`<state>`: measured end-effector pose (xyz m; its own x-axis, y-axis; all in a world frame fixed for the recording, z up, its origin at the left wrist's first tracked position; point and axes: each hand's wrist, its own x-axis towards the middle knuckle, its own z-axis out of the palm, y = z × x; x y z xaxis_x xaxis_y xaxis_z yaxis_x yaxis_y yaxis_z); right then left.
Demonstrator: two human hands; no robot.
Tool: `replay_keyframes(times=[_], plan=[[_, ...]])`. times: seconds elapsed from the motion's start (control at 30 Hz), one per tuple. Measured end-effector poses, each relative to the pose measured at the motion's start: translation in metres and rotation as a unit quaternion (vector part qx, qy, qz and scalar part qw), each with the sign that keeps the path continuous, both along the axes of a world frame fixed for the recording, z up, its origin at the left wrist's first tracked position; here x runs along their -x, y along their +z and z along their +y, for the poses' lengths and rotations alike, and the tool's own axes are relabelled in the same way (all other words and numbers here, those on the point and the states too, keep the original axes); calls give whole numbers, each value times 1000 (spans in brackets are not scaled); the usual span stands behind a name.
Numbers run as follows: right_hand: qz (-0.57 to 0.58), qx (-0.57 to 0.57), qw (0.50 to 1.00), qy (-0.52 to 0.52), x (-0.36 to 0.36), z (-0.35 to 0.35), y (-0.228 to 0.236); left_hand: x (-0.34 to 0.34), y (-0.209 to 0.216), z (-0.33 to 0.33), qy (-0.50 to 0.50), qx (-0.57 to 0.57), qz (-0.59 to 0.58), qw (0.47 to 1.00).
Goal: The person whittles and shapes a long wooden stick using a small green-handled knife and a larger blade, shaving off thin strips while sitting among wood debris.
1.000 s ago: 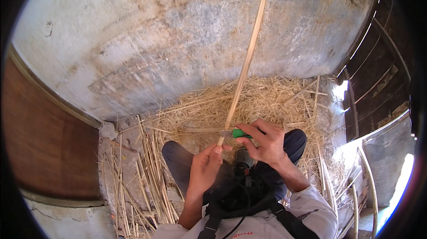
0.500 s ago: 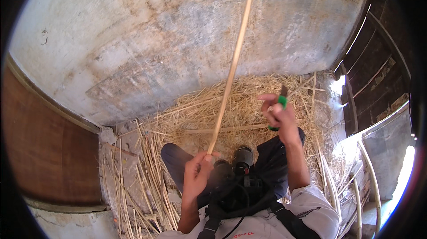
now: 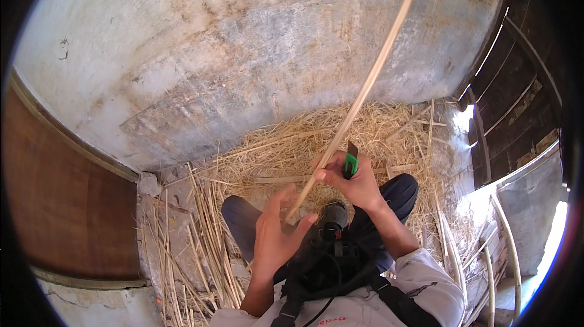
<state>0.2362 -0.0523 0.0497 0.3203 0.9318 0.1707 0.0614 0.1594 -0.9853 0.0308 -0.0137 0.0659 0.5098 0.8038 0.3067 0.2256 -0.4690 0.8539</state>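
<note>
A long pale bamboo strip (image 3: 359, 97) slants up and away to the right in front of me. My right hand (image 3: 359, 187) grips it near its lower end, thumb on top. The same hand also holds a green-handled knife (image 3: 350, 166), its dark blade pointing up beside the strip. My left hand (image 3: 275, 231) is open at the strip's near end, fingers and thumb spread. Whether its fingers touch the strip I cannot tell.
A heap of shavings (image 3: 292, 135) covers the floor ahead, against a stained wall (image 3: 243, 53). Long thin strips (image 3: 207, 239) lie to my left. On the right, poles (image 3: 508, 236) lean near a dark plank wall (image 3: 517, 77). My bent knees (image 3: 401, 193) flank my hands.
My right hand, with the knife, has come in to the left and taken hold of the bamboo strip. My left hand has opened from its lower end. The strip now leans further right.
</note>
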Motion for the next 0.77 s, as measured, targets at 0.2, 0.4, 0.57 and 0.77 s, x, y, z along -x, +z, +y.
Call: replay_keyframes(times=[0.2, 0.4, 0.57, 0.77], plan=[[-17, -63, 997, 30, 2, -11, 9, 0, -6, 1, 11, 118, -20, 993], [-161, -74, 983, 57, -14, -28, 0, 1, -7, 2, -21, 172, -47, 984], [-242, -111, 964, 19, -7, -29, 10, 0, -5, -1, -38, 219, -59, 973], [-285, -15, 958, -7, 1, -31, 15, 2, -3, 0, -40, 231, -65, 970]])
